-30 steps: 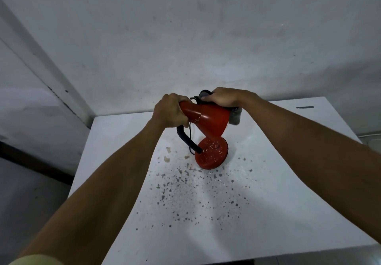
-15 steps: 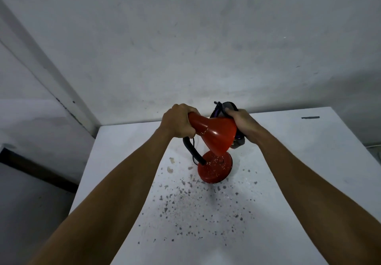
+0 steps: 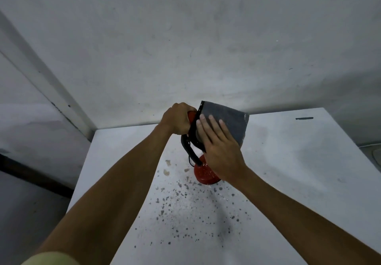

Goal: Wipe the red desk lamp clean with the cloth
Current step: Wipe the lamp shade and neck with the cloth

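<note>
The red desk lamp [image 3: 203,175] stands on the white table [image 3: 299,161] with its round base and black bent neck showing. Its red shade is almost wholly covered by a dark grey cloth [image 3: 228,123] spread over it. My left hand [image 3: 178,120] grips the narrow end of the shade, where a bit of red shows. My right hand [image 3: 220,151] lies flat with fingers spread on the cloth, pressing it against the shade from the near side.
Dark specks and crumbs of dirt [image 3: 185,209] are scattered on the table in front of the lamp base. A small dark mark [image 3: 304,118] sits near the table's far right edge. A grey wall rises right behind the table, and the floor drops away on the left.
My right hand has come from behind the shade to its near side. The cloth, bunched before, now lies spread over the shade. My left hand keeps its grip.
</note>
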